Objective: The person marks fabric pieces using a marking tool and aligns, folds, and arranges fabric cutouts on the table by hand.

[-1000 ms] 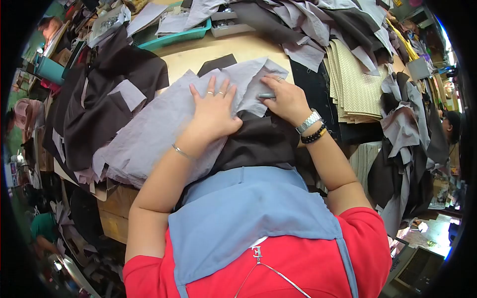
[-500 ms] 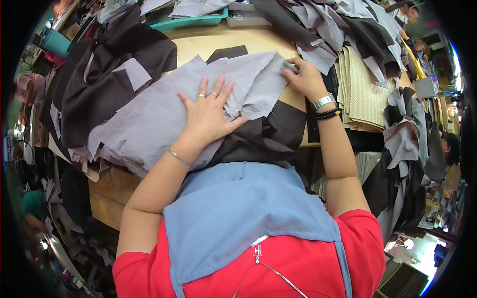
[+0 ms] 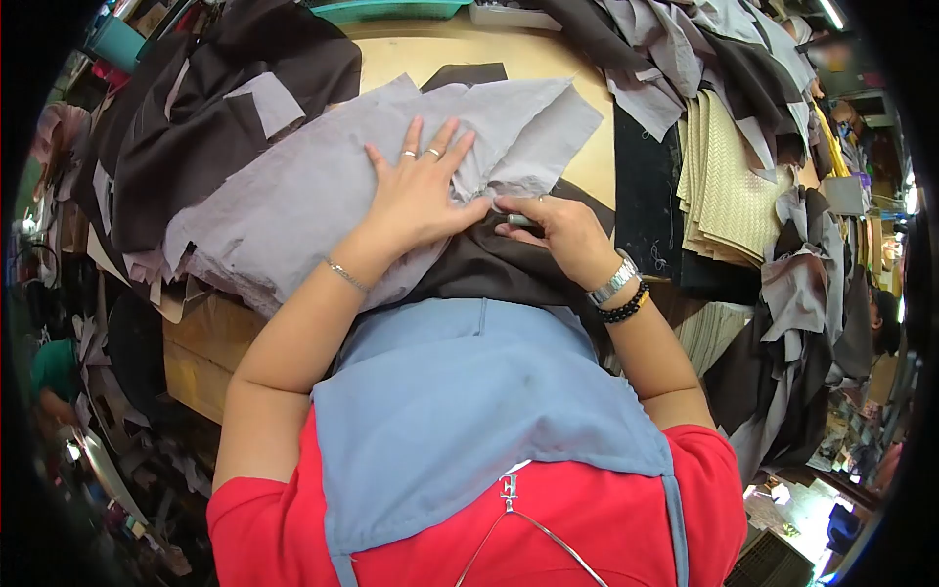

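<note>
A large piece of pale grey sheet material, which looks like fabric or the back of synthetic leather, lies across the table with a fold at its right end. My left hand rests flat on it, fingers spread. Close to the left thumb, my right hand is closed around a small grey metallic tool; its working end is hidden. The right fingertips are at the lower edge of the grey sheet, beside the left thumb. Dark brown material lies beneath, between the hands and my apron.
Dark brown material is heaped at the left. Cream woven-pattern sheets are stacked at the right, beside a black strip. More grey and brown pieces pile up at the back right, and a teal tray stands behind.
My right hand has moved from the sheet's upper right corner down and left to beside my left thumb, still holding the tool. The folded right end has opened out more.
</note>
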A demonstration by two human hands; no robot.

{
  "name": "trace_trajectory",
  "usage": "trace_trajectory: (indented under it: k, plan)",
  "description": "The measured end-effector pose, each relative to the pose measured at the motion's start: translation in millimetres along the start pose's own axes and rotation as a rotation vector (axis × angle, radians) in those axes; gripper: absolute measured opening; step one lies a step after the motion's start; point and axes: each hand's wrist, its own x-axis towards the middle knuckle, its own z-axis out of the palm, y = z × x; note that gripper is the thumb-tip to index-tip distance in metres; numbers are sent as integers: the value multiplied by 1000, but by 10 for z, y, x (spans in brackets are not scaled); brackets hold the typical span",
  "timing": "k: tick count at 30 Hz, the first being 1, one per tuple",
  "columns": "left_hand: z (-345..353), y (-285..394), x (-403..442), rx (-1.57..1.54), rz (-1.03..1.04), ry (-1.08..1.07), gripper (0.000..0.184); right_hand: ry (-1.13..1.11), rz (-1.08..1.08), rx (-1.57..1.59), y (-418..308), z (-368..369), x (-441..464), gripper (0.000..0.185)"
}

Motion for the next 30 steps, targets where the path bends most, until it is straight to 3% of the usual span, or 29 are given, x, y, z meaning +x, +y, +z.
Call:
trace_trajectory:
  k: [4,7,9,11,14,15,18,22,30]
  plan:
    - [3,132,43,-17,-69,24,95,-165,87,-100,-140,-193,-24,24]
    - [36,121,48,2,-61,37,96,46,86,191,-83,-319,-7,17]
    - [58,94,57,5,-41,32,96,366,52,402,-81,-387,93,38]
    - [56,63,77,7,-8,28,96,499,7,550,48,-394,193,45]
    - [26,33,100,-25,26,14,97,365,356,882,166,-321,173,49]
    - [20,20,101,-32,40,14,97,320,327,1074,167,-238,238,37]
    - [12,-10,116,-52,70,7,98,243,350,879,171,-64,278,16]
    - [12,-6,115,-55,83,14,98,226,307,1172,321,59,251,13]
    - [74,-17,115,-58,105,109,93,268,257,934,265,116,150,10]
